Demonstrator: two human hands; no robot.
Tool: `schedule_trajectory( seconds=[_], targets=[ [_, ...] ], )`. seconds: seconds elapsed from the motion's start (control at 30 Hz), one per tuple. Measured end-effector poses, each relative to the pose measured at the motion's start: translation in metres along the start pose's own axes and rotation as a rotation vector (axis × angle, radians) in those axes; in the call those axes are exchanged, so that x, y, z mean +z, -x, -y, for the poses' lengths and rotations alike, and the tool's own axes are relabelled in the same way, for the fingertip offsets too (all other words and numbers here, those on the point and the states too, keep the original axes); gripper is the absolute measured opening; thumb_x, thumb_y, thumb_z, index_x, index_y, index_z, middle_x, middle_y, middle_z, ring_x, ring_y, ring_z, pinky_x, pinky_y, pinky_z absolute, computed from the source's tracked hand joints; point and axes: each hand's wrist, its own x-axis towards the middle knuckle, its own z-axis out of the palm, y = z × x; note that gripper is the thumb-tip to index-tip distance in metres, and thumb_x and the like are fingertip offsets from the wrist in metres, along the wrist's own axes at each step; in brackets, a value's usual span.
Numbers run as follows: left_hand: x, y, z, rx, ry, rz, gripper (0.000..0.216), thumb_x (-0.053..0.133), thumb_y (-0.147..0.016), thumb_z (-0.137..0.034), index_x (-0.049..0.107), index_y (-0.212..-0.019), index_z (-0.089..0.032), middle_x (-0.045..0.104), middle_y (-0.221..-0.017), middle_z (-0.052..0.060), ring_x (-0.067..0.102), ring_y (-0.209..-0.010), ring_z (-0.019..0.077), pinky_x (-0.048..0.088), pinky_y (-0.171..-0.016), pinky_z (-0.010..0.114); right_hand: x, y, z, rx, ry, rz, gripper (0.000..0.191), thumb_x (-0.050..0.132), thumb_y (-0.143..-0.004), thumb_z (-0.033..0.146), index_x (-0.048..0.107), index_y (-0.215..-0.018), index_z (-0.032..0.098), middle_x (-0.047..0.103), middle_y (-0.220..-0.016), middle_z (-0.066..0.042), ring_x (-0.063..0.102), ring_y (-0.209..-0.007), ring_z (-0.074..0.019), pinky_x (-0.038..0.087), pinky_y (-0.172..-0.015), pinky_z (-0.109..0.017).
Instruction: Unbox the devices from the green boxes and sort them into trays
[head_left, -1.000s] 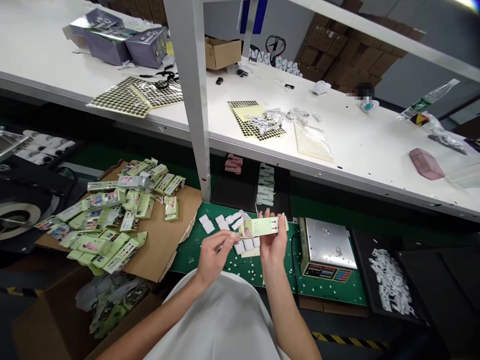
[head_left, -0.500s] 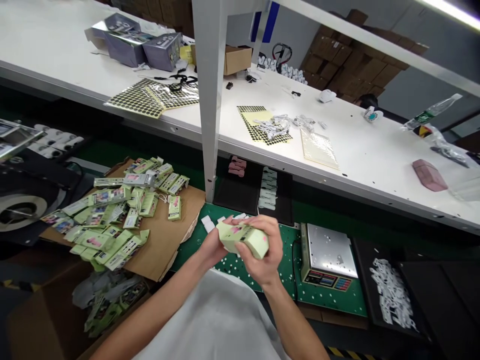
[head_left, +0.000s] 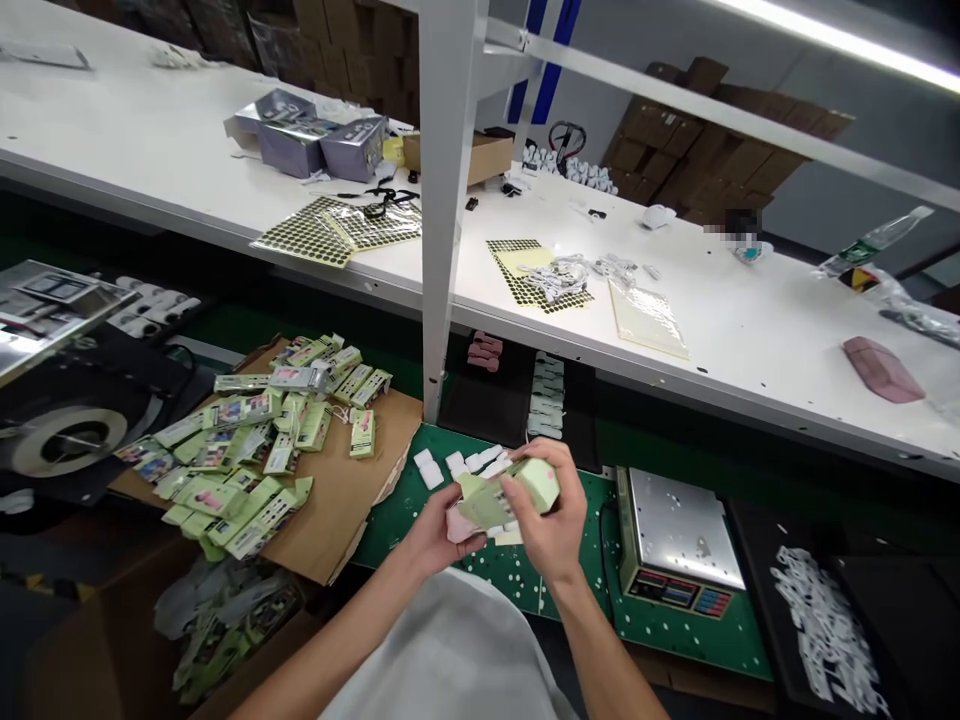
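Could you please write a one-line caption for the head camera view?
Left hand and right hand hold a pale green cardboard box above a green dotted mat.

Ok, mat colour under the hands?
The mat is dark green with white dots, head view.

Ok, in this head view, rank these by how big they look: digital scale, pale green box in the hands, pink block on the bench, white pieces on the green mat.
1. The digital scale
2. The pale green box and pink block look alike, but the block sits farther away, so unranked
3. The white pieces
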Motion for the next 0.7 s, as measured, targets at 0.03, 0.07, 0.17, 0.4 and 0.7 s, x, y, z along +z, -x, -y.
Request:
schedule_trajectory(
  seconds=[0.03,0.07,0.17,0.4,0.7],
  targets=[
    [-0.002,0.003,-0.001,0.0,-0.041,0.011,0.035,0.073,-0.083,-0.034,0.066,-0.111,-0.016,0.076,-0.09,0.007,0.072,-0.074,0.0215,0.052,-0.052,0.025,-0.001,-0.002,-0.007,0.087,-0.063,-0.027,0.024,0.072,-0.087,0.034,0.062,-0.105,0.022,0.066,-0.098,-0.005,0.065,-0.092,-0.0219,0.055,-0.083,-0.039],
    [-0.004,0.006,-0.001,0.007,-0.084,0.015,0.04,0.076,-0.081,-0.035,0.066,-0.114,-0.015,0.076,-0.096,0.009,0.072,-0.078,0.0225,0.051,-0.05,0.024,-0.002,-0.004,-0.014,0.182,-0.152,-0.063,0.025,0.072,-0.087,0.036,0.061,-0.106,0.022,0.067,-0.096,-0.004,0.066,-0.09,-0.0212,0.055,-0.083,-0.039],
    [-0.004,0.015,-0.005,0.092,-0.198,-0.004,0.052,0.083,-0.075,-0.033,0.066,-0.121,-0.018,0.075,-0.114,0.012,0.073,-0.093,0.0264,0.053,-0.053,0.024,-0.003,-0.007,-0.04,0.419,-0.489,-0.193,0.029,0.074,-0.086,0.04,0.061,-0.104,0.022,0.068,-0.093,-0.002,0.069,-0.088,-0.0199,0.058,-0.087,-0.042],
    [0.01,0.034,-0.015,0.207,-0.338,-0.037,0.048,0.084,-0.072,-0.029,0.073,-0.118,-0.02,0.074,-0.12,0.013,0.072,-0.101,0.0287,0.058,-0.056,0.025,0.003,-0.003,-0.079,0.526,-0.835,-0.467,0.028,0.079,-0.08,0.042,0.064,-0.094,0.024,0.065,-0.091,0.004,0.067,-0.09,-0.0146,0.052,-0.107,-0.05],
    [-0.004,0.051,-0.034,0.304,-0.419,-0.062,0.048,0.089,-0.065,-0.027,0.078,-0.111,-0.018,0.071,-0.128,0.013,0.07,-0.094,0.0269,0.057,-0.05,0.024,-0.01,0.003,-0.128,0.676,-1.188,-0.599,0.02,0.073,-0.085,0.041,0.064,-0.082,0.024,0.07,-0.08,0.004,0.07,-0.083,-0.0131,0.055,-0.103,-0.038]
  ],
)
